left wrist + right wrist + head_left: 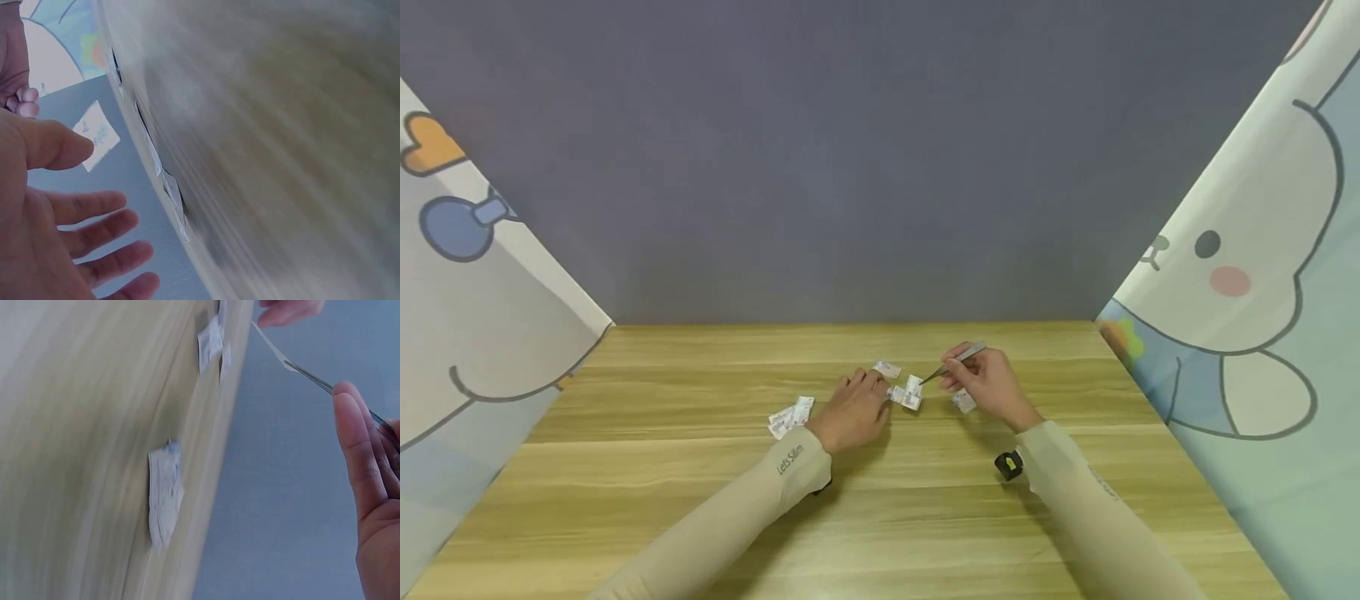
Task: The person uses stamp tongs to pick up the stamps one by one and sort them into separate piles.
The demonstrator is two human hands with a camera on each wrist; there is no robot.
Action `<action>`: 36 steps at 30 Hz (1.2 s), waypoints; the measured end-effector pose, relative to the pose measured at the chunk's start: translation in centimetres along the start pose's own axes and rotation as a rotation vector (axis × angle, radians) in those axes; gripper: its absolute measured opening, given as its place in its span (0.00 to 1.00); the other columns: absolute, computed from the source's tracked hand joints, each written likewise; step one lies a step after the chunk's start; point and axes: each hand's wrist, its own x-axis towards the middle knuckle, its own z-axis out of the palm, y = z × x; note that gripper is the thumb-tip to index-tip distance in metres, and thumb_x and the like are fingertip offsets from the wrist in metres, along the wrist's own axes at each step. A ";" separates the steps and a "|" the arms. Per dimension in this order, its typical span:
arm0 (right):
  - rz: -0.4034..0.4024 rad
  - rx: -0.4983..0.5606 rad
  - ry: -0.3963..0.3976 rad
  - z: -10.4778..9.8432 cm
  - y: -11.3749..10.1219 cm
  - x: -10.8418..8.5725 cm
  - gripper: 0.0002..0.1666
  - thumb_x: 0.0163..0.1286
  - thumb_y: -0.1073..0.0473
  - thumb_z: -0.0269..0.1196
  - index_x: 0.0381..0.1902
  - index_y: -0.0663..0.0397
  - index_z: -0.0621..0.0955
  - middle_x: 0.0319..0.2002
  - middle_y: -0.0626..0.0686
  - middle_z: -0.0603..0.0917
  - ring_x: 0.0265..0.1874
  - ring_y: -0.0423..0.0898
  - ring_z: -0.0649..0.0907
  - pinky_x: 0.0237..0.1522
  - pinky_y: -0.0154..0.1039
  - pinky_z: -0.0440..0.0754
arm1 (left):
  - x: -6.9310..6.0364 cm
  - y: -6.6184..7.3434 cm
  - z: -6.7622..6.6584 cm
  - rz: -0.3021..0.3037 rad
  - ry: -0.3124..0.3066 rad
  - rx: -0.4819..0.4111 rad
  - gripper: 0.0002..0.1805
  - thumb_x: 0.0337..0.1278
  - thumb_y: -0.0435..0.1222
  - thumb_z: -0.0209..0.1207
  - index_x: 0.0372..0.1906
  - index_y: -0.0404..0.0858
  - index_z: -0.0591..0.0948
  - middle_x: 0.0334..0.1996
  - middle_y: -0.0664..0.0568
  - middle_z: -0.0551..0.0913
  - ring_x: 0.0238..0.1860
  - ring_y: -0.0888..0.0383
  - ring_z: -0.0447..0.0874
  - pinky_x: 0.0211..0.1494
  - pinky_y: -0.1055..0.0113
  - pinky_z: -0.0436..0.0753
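Observation:
My right hand [988,385] holds metal tweezers [962,362], pinched between thumb and fingers. Their tips grip a small white printed paper slip [275,349], raised off the table in the right wrist view. Close to that slip is my left hand [853,414], palm down in the head view. Its fingers look spread and loosely extended in the left wrist view, with nothing gripped. The thumb [62,145] overlaps the raised slip there; whether they touch I cannot tell. Beneath my right hand lies a small stack of slips [164,497].
More paper slips [792,417] lie overlapping left of my left hand, and another slip [887,369] lies beyond its fingertips. The wooden table [925,533] meets a grey backdrop [865,167] behind. Cartoon-printed panels [1262,275] stand on both sides.

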 end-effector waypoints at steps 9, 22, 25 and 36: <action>0.027 -0.037 0.038 -1.9 0.1 -1.1 0.08 0.70 0.71 0.55 0.41 0.74 0.78 0.31 0.70 0.83 0.27 0.66 0.83 0.26 0.40 0.83 | 1.1 0.6 0.4 0.054 -0.035 -0.053 0.23 0.67 0.41 0.52 0.63 0.36 0.71 0.62 0.49 0.67 0.60 0.50 0.63 0.57 0.53 0.66; 0.076 -0.052 0.109 -6.0 5.9 -2.8 0.10 0.70 0.67 0.56 0.41 0.73 0.77 0.31 0.69 0.82 0.27 0.63 0.84 0.28 0.51 0.82 | 3.0 2.9 0.7 0.085 -0.071 -0.063 0.24 0.67 0.41 0.51 0.65 0.38 0.69 0.63 0.50 0.67 0.60 0.52 0.63 0.58 0.54 0.65; 0.104 -0.064 0.114 -6.4 6.5 -3.0 0.10 0.70 0.68 0.56 0.41 0.75 0.76 0.29 0.68 0.83 0.26 0.63 0.84 0.28 0.52 0.81 | 3.0 2.9 0.7 0.087 -0.074 -0.058 0.24 0.67 0.41 0.51 0.65 0.38 0.69 0.63 0.50 0.67 0.60 0.52 0.63 0.56 0.55 0.65; 0.147 -0.128 0.156 -6.5 7.0 -3.2 0.11 0.70 0.67 0.56 0.39 0.75 0.77 0.32 0.70 0.82 0.27 0.64 0.84 0.29 0.52 0.82 | 2.5 2.1 0.3 0.063 -0.089 -0.078 0.25 0.68 0.42 0.51 0.66 0.39 0.69 0.63 0.50 0.66 0.61 0.52 0.62 0.58 0.53 0.64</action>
